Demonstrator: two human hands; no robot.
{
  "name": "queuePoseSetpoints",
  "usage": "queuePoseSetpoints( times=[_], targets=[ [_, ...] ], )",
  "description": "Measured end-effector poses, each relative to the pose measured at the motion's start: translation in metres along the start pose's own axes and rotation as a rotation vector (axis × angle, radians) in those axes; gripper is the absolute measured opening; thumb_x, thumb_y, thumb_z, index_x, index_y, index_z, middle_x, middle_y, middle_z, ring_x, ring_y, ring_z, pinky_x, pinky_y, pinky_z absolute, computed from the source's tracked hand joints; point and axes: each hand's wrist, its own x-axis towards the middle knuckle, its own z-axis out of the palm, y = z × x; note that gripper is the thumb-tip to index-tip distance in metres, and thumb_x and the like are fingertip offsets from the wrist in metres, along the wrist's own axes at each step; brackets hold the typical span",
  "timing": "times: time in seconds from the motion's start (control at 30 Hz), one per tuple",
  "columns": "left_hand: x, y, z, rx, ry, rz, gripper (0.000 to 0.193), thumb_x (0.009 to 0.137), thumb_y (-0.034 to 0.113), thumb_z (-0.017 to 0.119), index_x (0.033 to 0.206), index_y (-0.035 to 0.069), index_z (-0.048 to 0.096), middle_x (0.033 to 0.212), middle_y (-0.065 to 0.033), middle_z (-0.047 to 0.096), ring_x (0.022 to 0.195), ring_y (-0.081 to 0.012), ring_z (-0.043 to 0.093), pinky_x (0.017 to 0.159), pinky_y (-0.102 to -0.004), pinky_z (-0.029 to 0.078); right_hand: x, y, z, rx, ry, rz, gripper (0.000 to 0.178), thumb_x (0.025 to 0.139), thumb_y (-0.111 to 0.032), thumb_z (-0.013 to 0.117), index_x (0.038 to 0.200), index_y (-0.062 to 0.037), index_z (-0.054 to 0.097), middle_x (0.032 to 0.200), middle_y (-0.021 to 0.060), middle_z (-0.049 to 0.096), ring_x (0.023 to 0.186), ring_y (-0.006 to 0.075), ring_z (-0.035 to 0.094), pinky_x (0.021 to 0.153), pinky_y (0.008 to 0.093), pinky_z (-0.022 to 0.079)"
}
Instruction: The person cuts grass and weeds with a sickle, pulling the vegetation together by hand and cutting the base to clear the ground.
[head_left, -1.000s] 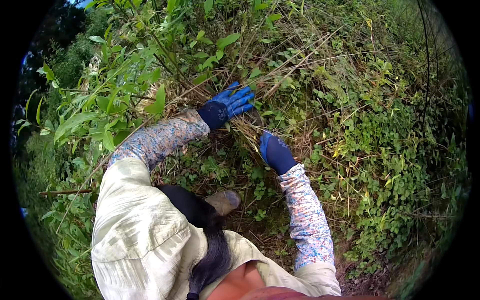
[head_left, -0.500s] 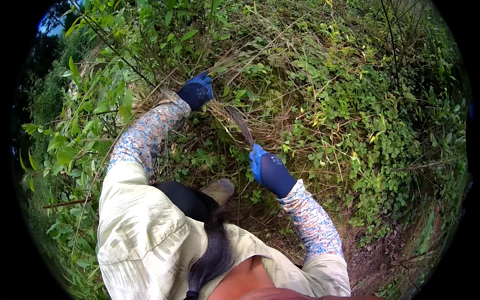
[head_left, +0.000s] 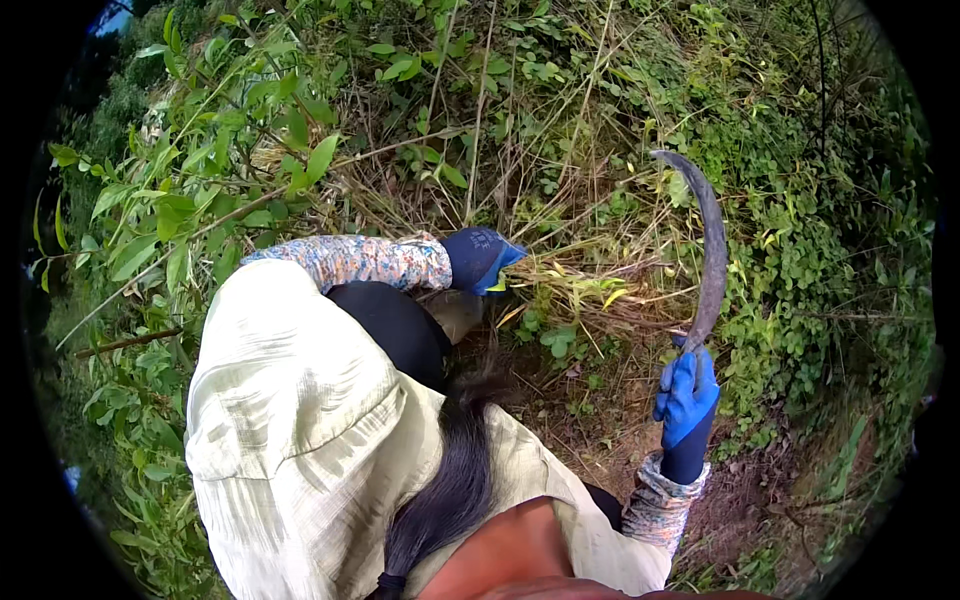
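Note:
A sickle (head_left: 712,240) with a dark curved blade is in my right hand (head_left: 688,400), the fingers of its blue glove wrapped round the handle. The blade points up and its tip bends to the left. My left hand (head_left: 484,260), also in a blue glove, is closed on a bunch of dry grass (head_left: 590,280). Pale yellow and green stems spread out of it to the right, toward the blade. The left fingertips are partly hidden by the glove's back and the stems.
Leafy shrubs (head_left: 160,220) crowd the left side, with a bent woody stem (head_left: 230,215) crossing them. Low green vines (head_left: 800,250) cover the slope at the right. A boot (head_left: 458,312) stands below my left hand. Bare brown soil (head_left: 750,510) shows at lower right.
My left hand has come down and to the right, nearer my body. My right hand has moved right and down, and the sickle blade has swung away from the left hand to point up.

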Motion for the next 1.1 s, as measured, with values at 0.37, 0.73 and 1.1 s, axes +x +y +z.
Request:
queuePoseSetpoints(
  times=[0.37,0.73,1.1],
  targets=[
    [-0.061,-0.025,0.05,0.259,-0.408,0.089,0.042,0.07,0.016,0.071,0.109,0.006,0.058,0.097,-0.0154,0.065,0.095,-0.0326,0.061,0.075,-0.0434,0.049,0.039,0.049,-0.01,0.017,-0.058,0.026,0.043,0.1,-0.027,0.049,0.135,-0.0034,0.044,0.072,-0.0037,0.049,0.051,0.001,0.037,0.045,0.0172,0.03],
    [0.003,-0.013,0.045,0.252,0.145,-0.012,0.109,0.065,0.008,0.076,0.152,0.017,0.011,0.155,-0.0159,0.016,0.138,-0.0374,0.028,0.099,-0.0446,0.043,0.061,0.078,-0.012,-0.09,-0.037,0.103,0.043,0.101,-0.033,0.044,0.132,-0.0033,0.048,0.068,-0.0039,0.05,0.046,0.0029,0.038,0.041,0.02,0.031],
    [0.011,-0.045,0.101,0.332,-0.346,-0.002,0.088,0.077,0.019,0.07,0.15,0.019,0.021,0.111,-0.0215,0.056,0.093,-0.036,0.059,0.071,-0.0464,0.05,0.044,0.082,-0.015,-0.102,0.064,0.176,0.039,0.102,-0.03,0.043,0.131,-0.0042,0.048,0.064,-0.0024,0.049,0.044,0.0037,0.038,0.039,0.0214,0.029]
  ],
)
